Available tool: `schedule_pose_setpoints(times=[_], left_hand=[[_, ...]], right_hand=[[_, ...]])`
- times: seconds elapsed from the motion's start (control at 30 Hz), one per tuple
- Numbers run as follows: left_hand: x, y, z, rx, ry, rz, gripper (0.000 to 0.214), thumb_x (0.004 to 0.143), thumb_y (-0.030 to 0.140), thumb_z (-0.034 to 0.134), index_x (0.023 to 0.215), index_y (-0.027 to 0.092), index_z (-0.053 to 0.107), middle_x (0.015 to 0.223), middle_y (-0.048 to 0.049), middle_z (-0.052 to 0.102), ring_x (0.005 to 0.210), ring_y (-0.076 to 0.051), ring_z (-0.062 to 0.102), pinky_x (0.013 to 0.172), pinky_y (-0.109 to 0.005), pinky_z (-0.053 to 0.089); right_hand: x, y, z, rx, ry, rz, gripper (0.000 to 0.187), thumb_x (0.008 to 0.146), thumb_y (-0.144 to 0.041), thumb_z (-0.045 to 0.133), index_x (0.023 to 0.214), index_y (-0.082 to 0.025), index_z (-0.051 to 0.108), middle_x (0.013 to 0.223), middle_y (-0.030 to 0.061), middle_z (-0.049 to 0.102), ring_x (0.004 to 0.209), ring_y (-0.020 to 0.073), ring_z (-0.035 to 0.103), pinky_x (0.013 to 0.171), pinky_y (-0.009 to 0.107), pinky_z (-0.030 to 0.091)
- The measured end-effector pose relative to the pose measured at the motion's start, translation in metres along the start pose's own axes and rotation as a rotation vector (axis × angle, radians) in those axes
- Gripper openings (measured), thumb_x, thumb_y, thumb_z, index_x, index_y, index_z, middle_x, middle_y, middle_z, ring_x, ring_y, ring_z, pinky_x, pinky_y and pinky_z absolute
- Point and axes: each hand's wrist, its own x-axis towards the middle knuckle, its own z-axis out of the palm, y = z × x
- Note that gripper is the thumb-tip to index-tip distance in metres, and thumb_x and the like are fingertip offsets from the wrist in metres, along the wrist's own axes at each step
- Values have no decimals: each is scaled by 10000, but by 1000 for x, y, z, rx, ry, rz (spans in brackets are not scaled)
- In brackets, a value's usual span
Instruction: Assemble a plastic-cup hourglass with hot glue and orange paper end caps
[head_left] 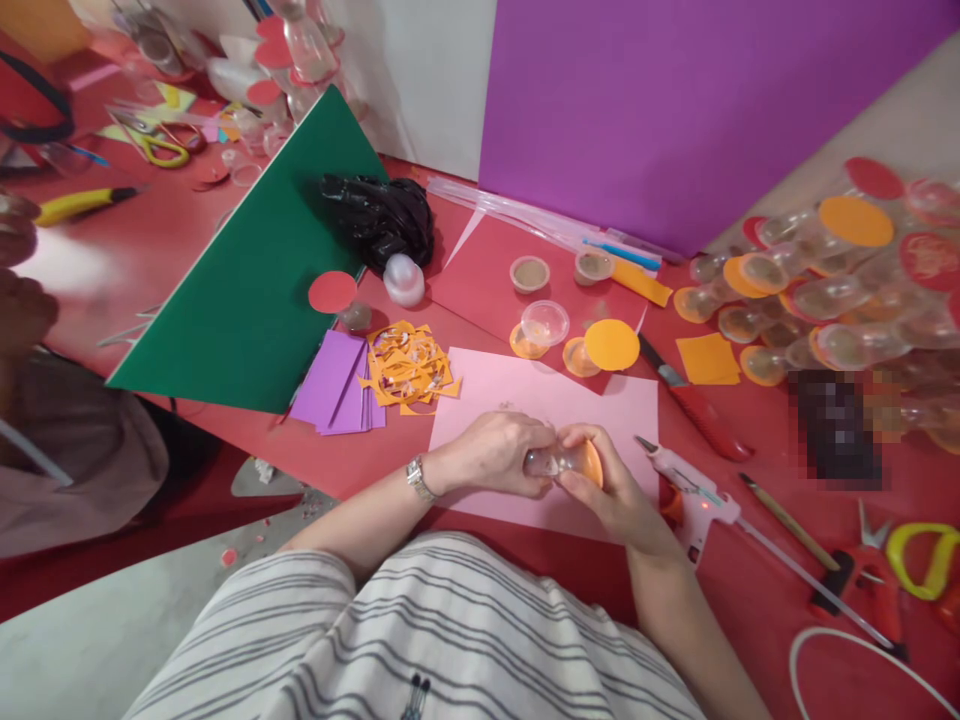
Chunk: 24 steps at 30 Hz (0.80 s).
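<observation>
Both hands meet over a pink sheet [480, 390] and hold one small clear plastic hourglass shape [564, 460] with an orange disc on one end. My left hand [506, 450] grips its rounded left end. On the right, the fingers of my right hand [607, 485] close around the orange-disc end. Just beyond lie another clear piece topped by an orange disc [612, 345] and a clear plastic lid [545, 322]. To the right of my right hand rests a white glue gun [694, 495] with a small red light on.
Orange paper scraps [409, 365] and purple squares [341, 385] lie left. A green board [262, 270] stands beside a black plastic bag [382, 220]. Rightward are a red cutter [709, 415], pliers [870, 570] and stacked clear hourglass pieces [840, 290]. Another person's hand [22, 300] is at far left.
</observation>
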Motion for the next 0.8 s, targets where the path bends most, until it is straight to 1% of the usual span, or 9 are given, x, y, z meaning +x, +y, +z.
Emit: schedule_pose_setpoints(times=[0.1,0.2,0.3,0.37,0.47,0.6,0.67,0.8], left_hand=[[0,0,-3,-57,-8,-12,107,684,223,687,711,184,591,677,19,641,643,-127,603,626,-210,415],[-1,2,-6,-124,-6,-36,99,684,197,688,761,177,629,690,25,657,625,-111,594,621,-195,416],[0,7,-9,-154,-1,-88,100,705,211,706,775,170,647,684,27,661,611,-104,591,614,-193,414],[0,9,-10,-150,14,-157,132,725,251,729,803,169,660,680,27,661,608,-108,596,607,-197,416],[1,12,-10,-90,55,-242,206,733,299,758,874,181,663,747,15,686,641,-126,618,605,-209,422],[1,13,-9,70,93,-314,184,763,279,736,881,180,636,820,-22,699,755,-180,664,637,-241,447],[1,13,-8,128,97,-333,185,792,291,717,904,177,626,856,-41,702,814,-206,677,668,-261,468],[1,11,-5,182,103,-345,167,844,294,663,952,178,610,922,-59,701,857,-219,684,697,-285,492]], right_hand=[[-1,0,-1,10,-4,-11,222,910,-410,603,1063,-280,507,1019,17,551,939,178,580,802,293,515],[0,-1,-1,10,5,-32,226,910,-421,601,1059,-276,512,1015,18,562,945,177,592,811,298,522],[1,-3,1,-9,50,-64,224,909,-414,603,1054,-271,510,1015,21,564,961,178,596,827,307,523],[2,-4,3,-33,101,-89,217,910,-388,604,1060,-268,502,1027,27,560,975,180,592,846,320,519],[4,-6,9,-74,179,-123,231,902,-336,617,1078,-265,484,1035,31,541,966,177,581,846,326,513],[7,-10,19,-237,269,-224,265,889,-287,633,1093,-262,466,1027,34,523,971,184,570,847,335,513],[9,-12,24,-337,311,-282,264,893,-274,624,1098,-258,459,1020,38,517,965,190,568,836,341,518],[13,-16,31,-442,371,-359,271,895,-264,616,1109,-250,451,1008,48,511,931,203,575,795,358,531]])
